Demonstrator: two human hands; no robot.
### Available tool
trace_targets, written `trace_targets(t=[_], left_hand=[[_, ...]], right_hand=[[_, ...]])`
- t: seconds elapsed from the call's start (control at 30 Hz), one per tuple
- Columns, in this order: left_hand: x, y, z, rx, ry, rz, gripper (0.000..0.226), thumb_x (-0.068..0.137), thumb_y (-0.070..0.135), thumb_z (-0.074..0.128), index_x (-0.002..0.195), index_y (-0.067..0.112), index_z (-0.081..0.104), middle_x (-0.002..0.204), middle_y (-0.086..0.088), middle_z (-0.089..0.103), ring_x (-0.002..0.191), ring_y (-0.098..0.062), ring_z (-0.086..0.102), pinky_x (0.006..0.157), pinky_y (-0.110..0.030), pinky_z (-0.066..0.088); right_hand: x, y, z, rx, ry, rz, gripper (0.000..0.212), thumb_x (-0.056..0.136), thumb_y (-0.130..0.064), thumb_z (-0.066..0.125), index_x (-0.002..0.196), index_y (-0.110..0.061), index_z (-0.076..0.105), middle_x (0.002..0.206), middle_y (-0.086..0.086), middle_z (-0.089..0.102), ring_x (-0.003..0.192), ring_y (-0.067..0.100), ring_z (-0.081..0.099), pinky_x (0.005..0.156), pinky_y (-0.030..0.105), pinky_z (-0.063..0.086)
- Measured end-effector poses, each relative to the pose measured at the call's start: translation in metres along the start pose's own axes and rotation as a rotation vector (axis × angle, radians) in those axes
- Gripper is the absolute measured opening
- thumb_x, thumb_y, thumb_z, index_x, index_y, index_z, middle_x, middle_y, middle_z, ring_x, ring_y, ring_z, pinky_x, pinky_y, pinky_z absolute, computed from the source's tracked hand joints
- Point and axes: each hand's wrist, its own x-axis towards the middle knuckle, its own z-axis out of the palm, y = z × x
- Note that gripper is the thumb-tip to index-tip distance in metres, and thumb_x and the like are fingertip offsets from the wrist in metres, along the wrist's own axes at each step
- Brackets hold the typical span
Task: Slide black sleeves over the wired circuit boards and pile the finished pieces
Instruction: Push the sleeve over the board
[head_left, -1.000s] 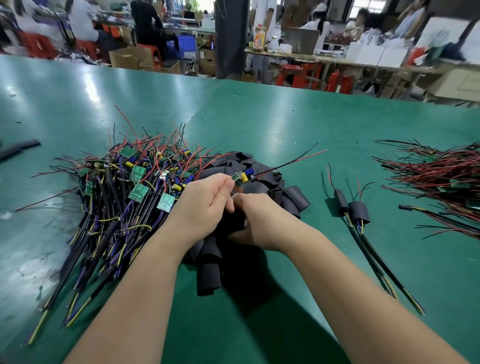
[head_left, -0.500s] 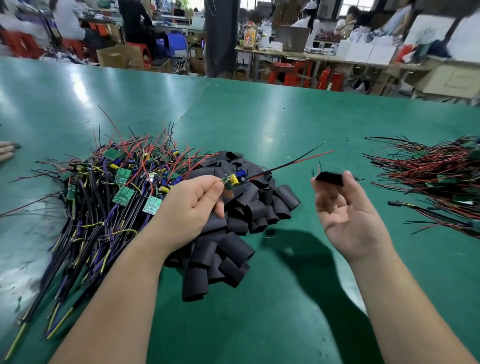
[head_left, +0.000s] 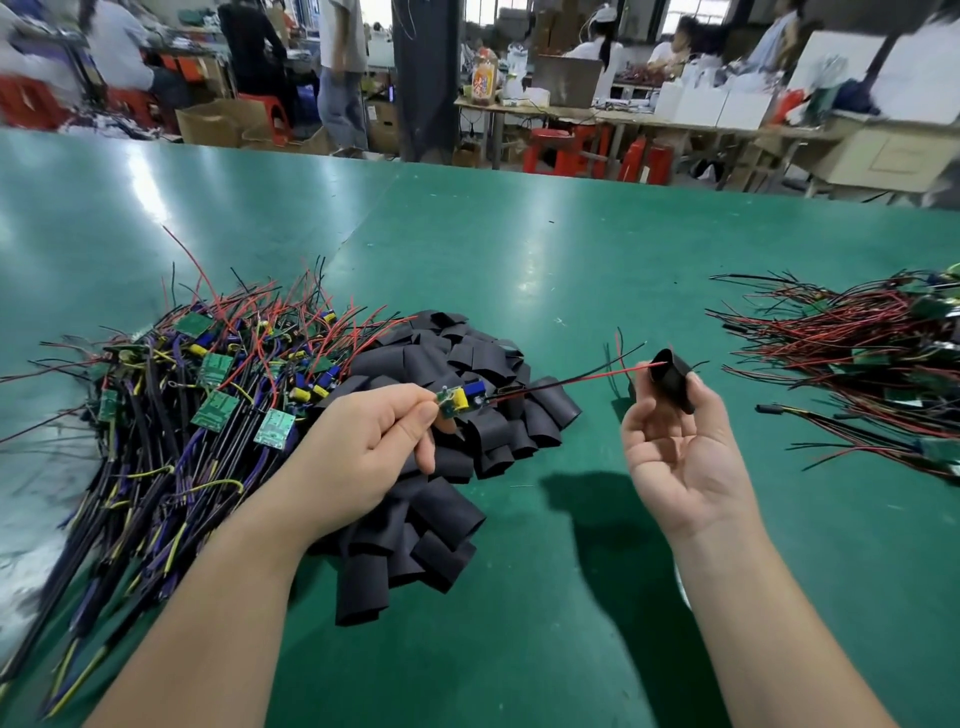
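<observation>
My left hand (head_left: 363, 441) pinches a small wired circuit board (head_left: 460, 399) with yellow and blue parts. Its red and black wires run right, and their tips reach the mouth of a black sleeve (head_left: 672, 382). My right hand (head_left: 680, 452), palm up, pinches that sleeve between thumb and fingertips. Under my left hand lies a heap of loose black sleeves (head_left: 441, 457). A big pile of bare wired boards (head_left: 208, 405) spreads over the green table (head_left: 519, 270) on the left.
At the right edge lies another pile of wired pieces with red and black leads (head_left: 857, 364). Behind my right hand some wires (head_left: 618, 358) stick up. Beyond the table's far edge are people, cartons, red stools and other benches.
My right hand left the sleeve heap with one sleeve, swung right and turned palm up. The sleeve's mouth now meets the wire tips. My left hand stayed in place with the board.
</observation>
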Motion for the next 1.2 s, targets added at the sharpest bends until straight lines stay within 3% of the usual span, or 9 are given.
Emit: trace_targets(t=[0.1, 0.23, 0.43, 0.63, 0.83, 0.9, 0.93, 1.03, 1.2], left_hand=[[-0.001, 0.002, 0.0, 0.004, 0.009, 0.002, 0.038, 0.097, 0.037, 0.04, 0.065, 0.026, 0.059, 0.063, -0.003, 0.061, 0.061, -0.034, 0.056, 0.065, -0.043, 0.042], [-0.001, 0.006, 0.002, 0.019, 0.002, 0.014, 0.04, 0.1, 0.029, 0.043, 0.064, 0.026, 0.059, 0.059, -0.003, 0.06, 0.047, -0.026, 0.046, 0.05, -0.036, 0.04], [-0.002, 0.009, 0.006, 0.022, -0.058, -0.002, 0.03, 0.1, 0.019, 0.045, 0.075, 0.026, 0.061, 0.063, 0.012, 0.063, 0.045, -0.006, 0.042, 0.049, -0.013, 0.034], [-0.002, 0.012, 0.007, 0.02, -0.097, -0.019, 0.029, 0.1, 0.017, 0.045, 0.078, 0.027, 0.062, 0.064, 0.012, 0.064, 0.045, -0.005, 0.041, 0.049, -0.015, 0.034], [-0.003, 0.019, 0.009, -0.064, -0.086, -0.025, 0.038, 0.099, 0.025, 0.049, 0.062, 0.028, 0.059, 0.051, 0.008, 0.054, 0.041, -0.007, 0.032, 0.044, -0.023, 0.03], [-0.003, 0.022, 0.011, -0.11, -0.097, -0.024, 0.037, 0.096, 0.03, 0.047, 0.061, 0.027, 0.06, 0.052, 0.003, 0.056, 0.044, -0.02, 0.038, 0.047, -0.032, 0.034], [-0.003, 0.024, 0.012, -0.146, -0.107, -0.021, 0.038, 0.096, 0.028, 0.047, 0.061, 0.029, 0.061, 0.052, 0.005, 0.057, 0.045, -0.018, 0.041, 0.048, -0.029, 0.036], [-0.004, 0.028, 0.012, -0.242, -0.124, -0.024, 0.041, 0.099, 0.012, 0.048, 0.062, 0.027, 0.061, 0.051, 0.016, 0.056, 0.046, 0.005, 0.046, 0.051, -0.004, 0.034], [-0.004, 0.029, 0.013, -0.301, -0.15, -0.041, 0.025, 0.098, 0.01, 0.048, 0.082, 0.012, 0.068, 0.056, 0.008, 0.061, 0.051, 0.005, 0.05, 0.057, -0.003, 0.036]], right_hand=[[-0.002, 0.0, 0.0, -0.017, -0.023, 0.005, 0.012, 0.088, -0.02, 0.062, 0.092, -0.008, 0.062, 0.087, 0.003, 0.073, 0.078, 0.015, 0.073, 0.053, 0.017, 0.05], [-0.005, 0.0, 0.0, -0.005, -0.045, 0.015, 0.031, 0.08, -0.023, 0.068, 0.105, -0.008, 0.059, 0.105, 0.009, 0.069, 0.081, 0.017, 0.073, 0.054, 0.019, 0.052], [-0.004, 0.001, 0.0, -0.028, -0.018, -0.007, 0.022, 0.084, -0.02, 0.066, 0.101, -0.009, 0.059, 0.085, 0.005, 0.073, 0.079, 0.018, 0.073, 0.055, 0.017, 0.052], [-0.006, 0.0, -0.001, -0.064, -0.114, 0.014, 0.029, 0.075, -0.022, 0.07, 0.098, -0.007, 0.061, 0.097, 0.011, 0.071, 0.078, 0.016, 0.072, 0.059, 0.018, 0.053], [-0.015, 0.009, 0.001, -0.372, -0.363, 0.058, 0.03, 0.072, -0.019, 0.063, 0.101, -0.012, 0.064, 0.095, 0.006, 0.074, 0.087, 0.017, 0.071, 0.066, 0.019, 0.053], [-0.019, 0.018, 0.0, -0.484, -0.436, 0.079, 0.031, 0.071, -0.015, 0.064, 0.102, -0.012, 0.065, 0.102, 0.008, 0.073, 0.089, 0.015, 0.071, 0.068, 0.019, 0.054], [-0.021, 0.022, 0.0, -0.526, -0.464, 0.086, 0.03, 0.07, -0.014, 0.065, 0.101, -0.013, 0.067, 0.104, 0.009, 0.073, 0.09, 0.014, 0.07, 0.07, 0.019, 0.054], [-0.024, 0.028, 0.0, -0.566, -0.507, 0.086, 0.027, 0.071, -0.012, 0.065, 0.098, -0.012, 0.068, 0.106, 0.01, 0.072, 0.091, 0.014, 0.07, 0.076, 0.021, 0.056], [-0.023, 0.027, -0.001, -0.673, -0.462, 0.008, 0.025, 0.068, -0.014, 0.067, 0.093, -0.007, 0.067, 0.09, 0.009, 0.073, 0.077, 0.016, 0.07, 0.066, 0.023, 0.055]])
